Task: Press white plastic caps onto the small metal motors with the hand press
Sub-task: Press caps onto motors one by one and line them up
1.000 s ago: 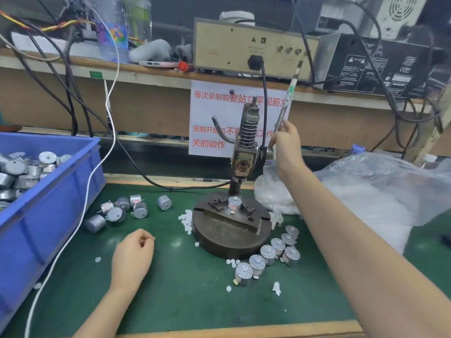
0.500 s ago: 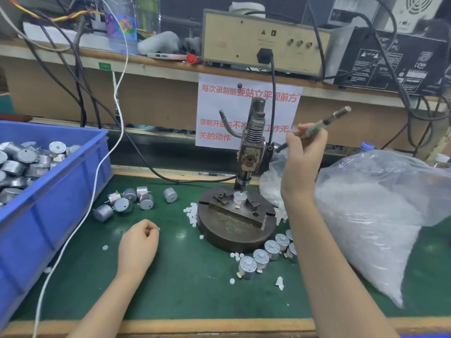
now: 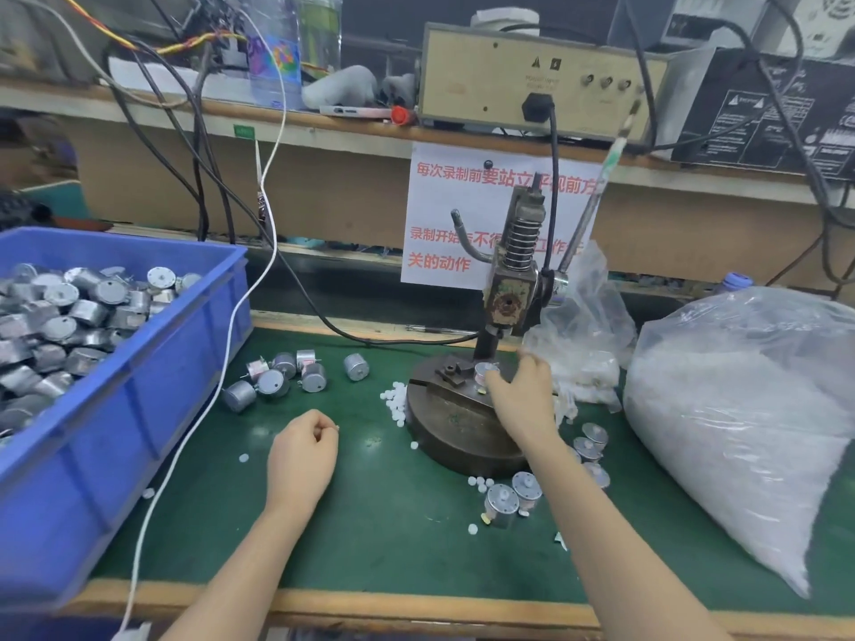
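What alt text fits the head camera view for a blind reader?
A person's right hand grips a motor seated on the hand press base; the left hand rests curled on the green mat, beside a blue bin of motors.

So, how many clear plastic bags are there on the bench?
2. A large full bag lies at the right end of the mat. A smaller crumpled bag sits just behind and right of the press. No other shows.

Your left hand (image 3: 303, 455) lies fisted on the bench (image 3: 393, 538); right hand (image 3: 523, 396), ahead of it, fingers round the motor (image 3: 484, 371).
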`<state>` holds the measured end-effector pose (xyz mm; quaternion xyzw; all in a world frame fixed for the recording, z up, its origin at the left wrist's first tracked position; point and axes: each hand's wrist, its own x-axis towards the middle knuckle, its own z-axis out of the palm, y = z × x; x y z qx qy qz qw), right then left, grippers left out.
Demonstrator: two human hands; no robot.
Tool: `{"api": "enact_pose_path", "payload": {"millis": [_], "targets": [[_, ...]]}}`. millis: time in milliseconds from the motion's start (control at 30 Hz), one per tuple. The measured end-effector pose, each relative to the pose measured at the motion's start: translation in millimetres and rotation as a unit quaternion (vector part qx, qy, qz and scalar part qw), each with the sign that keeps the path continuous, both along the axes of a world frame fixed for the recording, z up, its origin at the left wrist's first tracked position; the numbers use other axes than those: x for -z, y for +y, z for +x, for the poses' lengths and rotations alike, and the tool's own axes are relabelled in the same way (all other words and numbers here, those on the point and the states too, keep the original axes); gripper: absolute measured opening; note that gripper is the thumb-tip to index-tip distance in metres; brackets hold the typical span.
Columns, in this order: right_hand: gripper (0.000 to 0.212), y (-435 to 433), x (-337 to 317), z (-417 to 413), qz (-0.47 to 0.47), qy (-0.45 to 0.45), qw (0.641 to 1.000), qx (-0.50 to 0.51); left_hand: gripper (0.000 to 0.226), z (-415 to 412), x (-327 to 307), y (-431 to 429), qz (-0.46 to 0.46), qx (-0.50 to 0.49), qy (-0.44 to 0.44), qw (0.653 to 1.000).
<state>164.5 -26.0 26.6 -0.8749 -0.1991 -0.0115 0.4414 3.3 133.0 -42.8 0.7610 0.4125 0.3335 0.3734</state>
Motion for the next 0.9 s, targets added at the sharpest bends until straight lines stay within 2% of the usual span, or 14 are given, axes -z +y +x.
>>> {"api": "enact_pose_path", "payload": {"millis": [200, 267, 367, 633, 733, 900], "targets": [[0.044, 15.4, 10.2, 9.1, -0.133, -0.124, 0.983, -0.013, 0.017, -0.3, -1.2, -0.2, -0.003, 0.0, 0.001, 1.0], [0.037, 12.7, 14.6, 8.2, -0.152, -0.19, 0.97, -0.008, 0.018, -0.2, -1.4, -0.3, -0.003, 0.0, 0.005, 1.0], [0.038, 3.1, 20.6, -0.3, -0.158, -0.236, 0.959, 0.006, 0.017, 0.1, -1.5, -0.3, 0.001, 0.001, 0.012, 1.0], [0.034, -29.2, 44.1, -51.2, -0.12, -0.238, 0.953, -0.141, 0.016, -0.4, -0.7, -2.2, 0.019, 0.014, 0.028, 0.999], [0.031, -42.5, 50.9, -60.4, -0.099, -0.237, 0.951, -0.172, 0.016, -0.9, -0.1, -2.6, 0.027, 0.016, 0.035, 0.999], [0.033, -57.3, 53.8, -61.8, -0.134, -0.26, 0.936, -0.195, 0.016, -0.7, 0.6, -2.0, 0.038, 0.017, 0.043, 0.998]]}}
